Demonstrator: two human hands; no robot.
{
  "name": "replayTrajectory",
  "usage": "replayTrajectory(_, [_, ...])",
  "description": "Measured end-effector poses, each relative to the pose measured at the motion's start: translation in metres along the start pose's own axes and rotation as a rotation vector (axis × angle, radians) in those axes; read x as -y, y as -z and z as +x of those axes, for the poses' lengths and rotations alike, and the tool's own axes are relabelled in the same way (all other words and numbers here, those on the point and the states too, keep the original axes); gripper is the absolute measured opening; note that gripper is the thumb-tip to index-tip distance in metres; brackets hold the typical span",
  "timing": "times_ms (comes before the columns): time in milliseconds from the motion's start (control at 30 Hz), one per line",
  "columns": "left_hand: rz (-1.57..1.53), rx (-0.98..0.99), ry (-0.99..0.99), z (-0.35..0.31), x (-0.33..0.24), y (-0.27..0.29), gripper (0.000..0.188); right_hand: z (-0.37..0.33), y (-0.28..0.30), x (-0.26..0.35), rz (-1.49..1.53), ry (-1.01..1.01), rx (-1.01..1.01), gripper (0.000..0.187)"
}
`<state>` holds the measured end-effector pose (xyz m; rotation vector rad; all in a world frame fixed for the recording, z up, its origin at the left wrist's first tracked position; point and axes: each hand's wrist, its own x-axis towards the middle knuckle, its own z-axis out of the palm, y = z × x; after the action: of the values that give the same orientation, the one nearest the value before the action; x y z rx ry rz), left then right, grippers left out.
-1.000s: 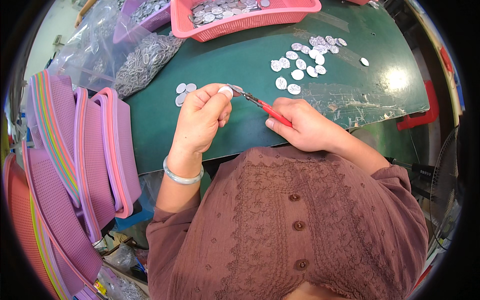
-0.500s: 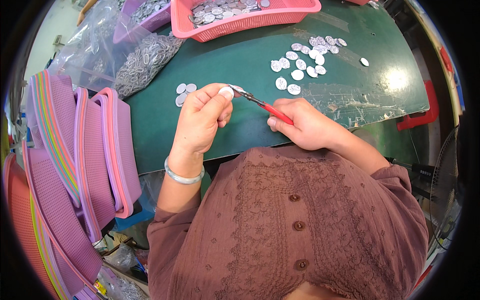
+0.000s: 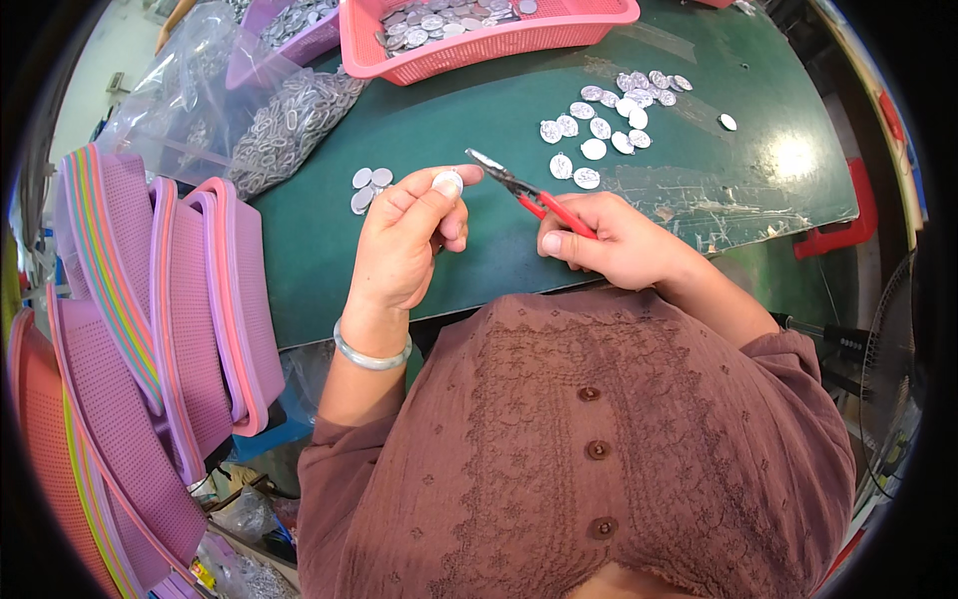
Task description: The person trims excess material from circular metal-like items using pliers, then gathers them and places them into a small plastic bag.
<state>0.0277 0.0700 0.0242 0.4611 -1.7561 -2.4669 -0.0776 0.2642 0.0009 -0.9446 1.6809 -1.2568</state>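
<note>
A silver disc was pinched up off the tabletop while red-handled pliers pointed at it.

The small oval disc sat between the left hand's thumb and forefinger, raised and turned toward the pliers, probably so its edge could be reached. The right hand was wrapped around the red grips, the metal nose aimed at the disc but not touching it. A few discs lay just beyond the left hand, a larger scatter past the pliers on the green tabletop, and a pink basket of more stood at the far edge.
</note>
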Motion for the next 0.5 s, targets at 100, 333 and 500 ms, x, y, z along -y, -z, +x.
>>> replayTrajectory(100, [-0.096,-0.018,0.011,0.0001,0.0061,0.0052,0.024,-0.0014,0.0003,0.0004,0.055,-0.045,-0.013,0.027])
replayTrajectory(333, [-0.121,0.0,0.022,-0.0035,0.0097,0.0046,0.024,0.0007,0.0003,-0.0005,-0.167,0.121,0.003,0.028])
replayTrajectory(500, [-0.081,0.019,0.038,-0.0058,0.0064,0.0048,0.022,0.0001,-0.0012,0.0046,-0.199,0.115,0.025,0.029])
